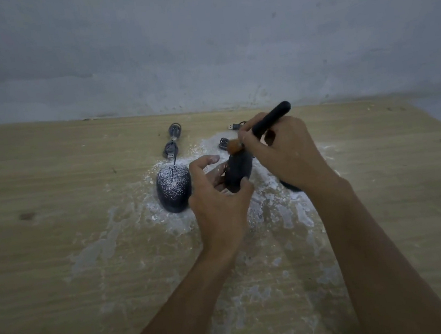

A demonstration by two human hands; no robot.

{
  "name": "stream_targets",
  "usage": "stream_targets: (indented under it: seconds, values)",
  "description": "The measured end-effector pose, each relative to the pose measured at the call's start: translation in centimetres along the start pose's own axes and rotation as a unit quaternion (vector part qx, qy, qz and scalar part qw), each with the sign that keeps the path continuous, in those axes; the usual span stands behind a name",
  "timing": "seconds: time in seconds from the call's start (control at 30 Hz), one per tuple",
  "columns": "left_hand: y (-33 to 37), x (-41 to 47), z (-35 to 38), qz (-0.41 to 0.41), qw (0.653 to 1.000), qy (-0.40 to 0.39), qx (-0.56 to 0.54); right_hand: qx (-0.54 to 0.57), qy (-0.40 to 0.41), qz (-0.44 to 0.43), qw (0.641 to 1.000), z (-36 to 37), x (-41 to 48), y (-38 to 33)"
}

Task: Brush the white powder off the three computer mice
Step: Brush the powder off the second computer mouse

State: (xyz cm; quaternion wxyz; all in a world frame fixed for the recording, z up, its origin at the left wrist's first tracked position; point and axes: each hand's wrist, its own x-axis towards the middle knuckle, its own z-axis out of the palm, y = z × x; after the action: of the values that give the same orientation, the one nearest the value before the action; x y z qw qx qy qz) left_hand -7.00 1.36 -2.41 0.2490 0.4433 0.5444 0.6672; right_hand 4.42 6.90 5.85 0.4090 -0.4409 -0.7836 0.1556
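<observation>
Head view, third mouse (290,186) mostly behind right hand (290,155)

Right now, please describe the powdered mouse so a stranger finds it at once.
On the wooden table, find the white powder patch near the wall. At its left edge, beside the left hand, lies a dark mouse. Unlike the mouse in that hand, it lies free and white specks cover its top.
</observation>
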Motion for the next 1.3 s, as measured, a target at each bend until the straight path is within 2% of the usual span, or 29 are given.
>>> stream_targets:
  seconds: [0.1, 0.13, 0.23, 0.27, 0.37, 0.5, 0.6, 0.67, 0.73, 0.8, 0.87, 1.0, 1.07, 1.2, 1.3]
  values:
    - [0.0, 0.2, -0.2, 0.016, 1.0, 0.005, 0.015, 0.057, -0.123, 0.018, 0.991, -0.8, -0.4, -0.3]
    - [0.0, 0.3, -0.2, 0.025, 0.999, 0.007, 0.02, 0.072, -0.115, 0.019, 0.991, -0.7, -0.4, -0.3]
    - [0.1, 0.4, -0.4, 0.033, 0.999, 0.008, 0.03, 0.051, -0.003, 0.019, 0.999, -0.4, -0.4, -0.3]
    - [0.1, 0.4, -0.5, 0.035, 0.999, 0.007, 0.033, 0.04, -0.01, 0.013, 0.999, -0.4, -0.5, -0.4]
    - [0.0, 0.4, -0.7, 0.047, 0.998, -0.001, 0.046, 0.064, -0.11, 0.005, 0.992, 0.1, -0.9, -0.9]
    - [0.0, 0.6, -0.8, 0.04, 0.998, 0.001, 0.042, 0.062, -0.009, -0.002, 0.998, 0.2, -0.9, -0.5]
    - [0.0, 0.5, -0.9, 0.057, 0.997, -0.006, 0.055, 0.071, -0.1, -0.001, 0.993, 0.2, -1.3, -0.4]
    - [0.0, 0.5, -0.9, 0.056, 0.997, -0.008, 0.05, 0.105, -0.074, 0.006, 0.992, 0.4, -1.4, -0.2]
    - [0.0, 0.5, -0.8, 0.052, 0.998, -0.011, 0.047, 0.091, -0.044, 0.004, 0.995, 0.4, -1.4, -0.1]
    - [-0.1, 0.4, -0.8, 0.048, 0.998, -0.011, 0.046, 0.083, -0.096, -0.003, 0.992, 0.5, -1.5, -0.2]
    - [-0.2, 0.4, -1.0, 0.027, 0.999, -0.008, 0.028, 0.116, -0.102, 0.008, 0.988, 0.3, -1.7, -0.2]
    - [-0.2, 0.7, -1.0, -0.075, 0.995, 0.0, -0.063, 0.143, 0.041, 0.057, 0.987, -0.7, -1.5, 1.1]
    - [-0.1, 0.9, -0.9, -0.139, 0.986, 0.006, -0.088, 0.125, 0.029, 0.073, 0.989, -0.7, -1.7, 1.8]
    - [0.1, 1.4, -0.8, -0.209, 0.972, 0.012, -0.107, 0.108, -0.072, 0.073, 0.989, -0.6, -2.6, 2.4]
    - [0.0, 1.5, -0.8, -0.224, 0.967, 0.01, -0.12, 0.161, -0.018, 0.087, 0.983, -0.6, -2.2, 2.8]
